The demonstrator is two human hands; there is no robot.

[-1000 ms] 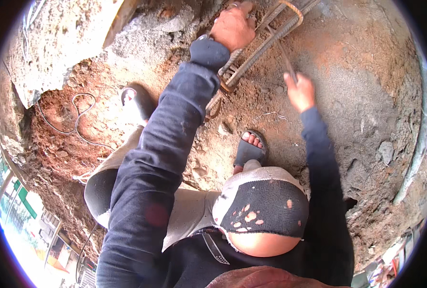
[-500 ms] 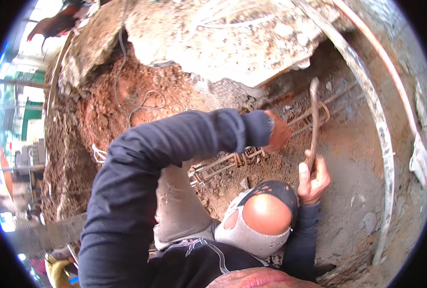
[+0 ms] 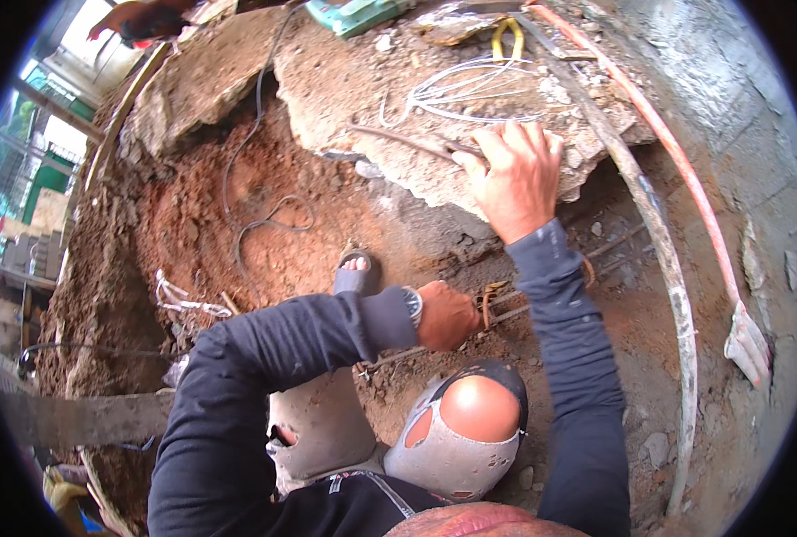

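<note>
My left hand (image 3: 449,317), with a watch on the wrist, is closed over the rebar cage (image 3: 508,313) in the trench; its fingertips are hidden. Rusty rings (image 3: 489,304) sit round the bars just right of that hand. Further up, my right hand (image 3: 516,174) reaches over the edge of the broken concrete slab (image 3: 327,89). A thin brown metal bar (image 3: 400,140) lies along that edge, one end under the thumb, and the hand looks closed on it. Behind the hand lies a loose coil of white wire (image 3: 456,89).
A yellow-handled tool (image 3: 507,40) and a green tool (image 3: 358,16) lie on the slab. A pale pipe (image 3: 644,201) and an orange pipe (image 3: 667,152) curve down the right side. A grey cable (image 3: 228,170) trails over the soil. At left a plank (image 3: 76,418) crosses the trench.
My right hand has moved up from beside the knee to the slab with the brown bar, which now lies sideways. My left hand has shifted down and left along the rebar cage. The view has tilted.
</note>
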